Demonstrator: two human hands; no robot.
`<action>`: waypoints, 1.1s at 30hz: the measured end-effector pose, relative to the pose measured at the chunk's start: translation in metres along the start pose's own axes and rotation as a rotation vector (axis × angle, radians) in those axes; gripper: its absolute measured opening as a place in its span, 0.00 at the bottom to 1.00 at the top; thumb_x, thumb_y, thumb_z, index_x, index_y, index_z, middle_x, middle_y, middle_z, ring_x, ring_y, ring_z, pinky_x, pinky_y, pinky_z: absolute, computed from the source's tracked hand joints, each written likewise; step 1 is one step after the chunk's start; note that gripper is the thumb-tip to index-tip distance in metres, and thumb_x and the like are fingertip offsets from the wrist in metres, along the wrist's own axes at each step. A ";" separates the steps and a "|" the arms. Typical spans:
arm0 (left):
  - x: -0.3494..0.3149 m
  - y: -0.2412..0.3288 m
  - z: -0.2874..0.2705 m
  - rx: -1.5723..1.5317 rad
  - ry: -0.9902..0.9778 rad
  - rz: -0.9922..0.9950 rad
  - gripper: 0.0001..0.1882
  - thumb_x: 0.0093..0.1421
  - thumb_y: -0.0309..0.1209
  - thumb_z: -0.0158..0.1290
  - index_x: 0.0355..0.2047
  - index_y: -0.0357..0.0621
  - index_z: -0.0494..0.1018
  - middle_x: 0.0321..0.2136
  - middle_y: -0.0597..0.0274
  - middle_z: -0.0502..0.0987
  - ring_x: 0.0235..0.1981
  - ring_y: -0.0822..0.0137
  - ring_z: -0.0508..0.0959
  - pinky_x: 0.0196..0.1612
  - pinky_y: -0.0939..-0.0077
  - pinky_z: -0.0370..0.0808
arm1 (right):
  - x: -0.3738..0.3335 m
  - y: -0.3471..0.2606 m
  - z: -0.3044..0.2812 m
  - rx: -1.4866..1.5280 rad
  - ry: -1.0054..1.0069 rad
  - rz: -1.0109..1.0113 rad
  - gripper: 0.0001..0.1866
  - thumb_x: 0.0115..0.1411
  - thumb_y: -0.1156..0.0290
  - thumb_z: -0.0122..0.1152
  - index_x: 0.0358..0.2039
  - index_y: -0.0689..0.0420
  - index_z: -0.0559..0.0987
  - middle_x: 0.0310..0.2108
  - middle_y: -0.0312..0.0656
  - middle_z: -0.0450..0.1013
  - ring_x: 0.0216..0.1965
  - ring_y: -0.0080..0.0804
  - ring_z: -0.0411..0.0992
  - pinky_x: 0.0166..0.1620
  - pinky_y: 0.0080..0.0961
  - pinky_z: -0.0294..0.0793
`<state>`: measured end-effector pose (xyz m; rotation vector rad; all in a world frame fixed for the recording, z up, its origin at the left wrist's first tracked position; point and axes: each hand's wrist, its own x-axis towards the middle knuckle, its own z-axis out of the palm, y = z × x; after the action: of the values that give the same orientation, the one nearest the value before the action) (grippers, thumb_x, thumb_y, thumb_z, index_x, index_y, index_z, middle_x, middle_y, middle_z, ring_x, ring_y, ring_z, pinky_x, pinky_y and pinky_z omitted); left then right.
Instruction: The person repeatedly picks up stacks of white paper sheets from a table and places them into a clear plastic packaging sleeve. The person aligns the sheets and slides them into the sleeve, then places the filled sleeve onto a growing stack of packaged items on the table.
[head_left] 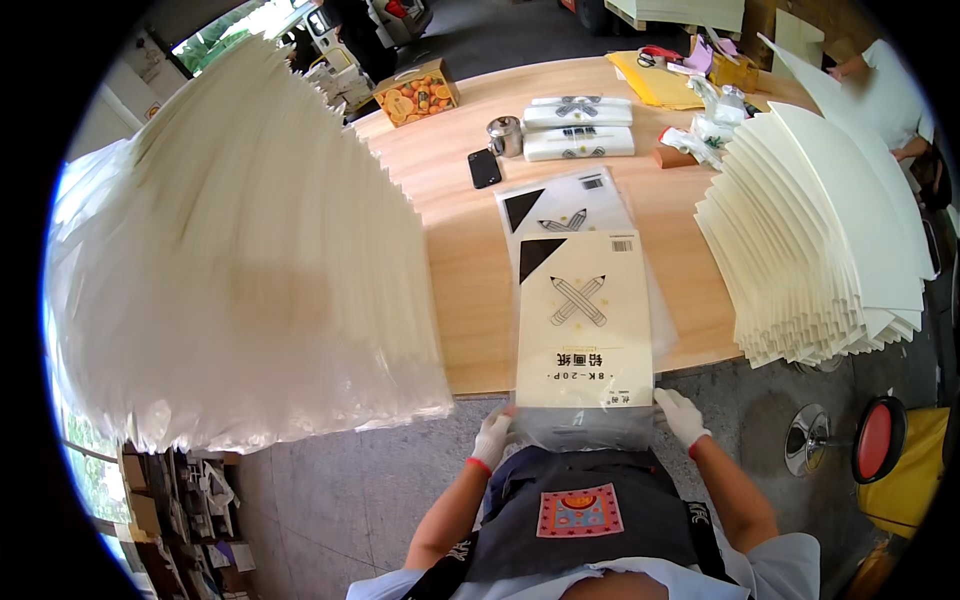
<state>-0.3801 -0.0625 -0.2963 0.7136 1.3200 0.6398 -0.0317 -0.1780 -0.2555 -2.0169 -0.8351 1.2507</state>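
Observation:
A clear plastic bag with cream drawing paper inside lies in front of me, its near end hanging over the table edge. Crossed pencils and a black corner are printed on it. My left hand, in a white glove with a red cuff, is closed on the bag's left edge near that end. On the opposite edge, my right hand, gloved alike, grips the plastic with its fingertips. Beneath and beyond this pack lie more printed clear bags, partly covered.
A tall fanned stack of filled plastic bags rises at the left. Fanned cream paper stands at the right, near another person. Farther back are rolled bags, a phone, a metal cup and a fruit-printed box.

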 end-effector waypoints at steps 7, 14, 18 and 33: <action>-0.159 0.257 0.121 0.908 -0.327 0.910 0.09 0.59 0.36 0.50 0.31 0.43 0.69 0.24 0.52 0.72 0.24 0.57 0.75 0.28 0.67 0.70 | -0.018 -0.074 0.069 1.021 -0.413 -0.032 0.21 0.65 0.59 0.44 0.52 0.59 0.69 0.46 0.42 0.70 0.45 0.30 0.70 0.48 0.26 0.70; -0.301 0.410 0.051 1.449 0.458 1.831 0.08 0.58 0.32 0.52 0.34 0.42 0.72 0.25 0.63 0.73 0.26 0.68 0.75 0.27 0.78 0.73 | -0.033 -0.308 0.007 0.843 -0.540 -0.642 0.24 0.66 0.57 0.41 0.56 0.61 0.65 0.50 0.43 0.69 0.48 0.29 0.69 0.51 0.24 0.69; -0.384 0.497 -0.055 0.931 1.070 1.924 0.15 0.64 0.35 0.45 0.44 0.37 0.71 0.31 0.64 0.72 0.25 0.74 0.71 0.26 0.85 0.67 | -0.112 -0.491 0.022 0.906 -0.703 -0.774 0.13 0.61 0.59 0.54 0.35 0.55 0.77 0.27 0.29 0.72 0.26 0.13 0.67 0.25 0.12 0.66; -0.200 0.287 -0.246 0.208 1.001 1.499 0.26 0.67 0.36 0.36 0.61 0.34 0.53 0.56 0.50 0.62 0.56 0.60 0.64 0.57 0.67 0.63 | -0.089 -0.497 -0.015 0.446 -0.759 -0.919 0.22 0.64 0.47 0.43 0.27 0.52 0.71 0.12 0.30 0.66 0.08 0.14 0.59 0.11 0.11 0.57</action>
<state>-0.6570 -0.0089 0.0257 1.6784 1.5542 2.2925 -0.1438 0.0548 0.1791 -0.5966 -1.4323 1.4150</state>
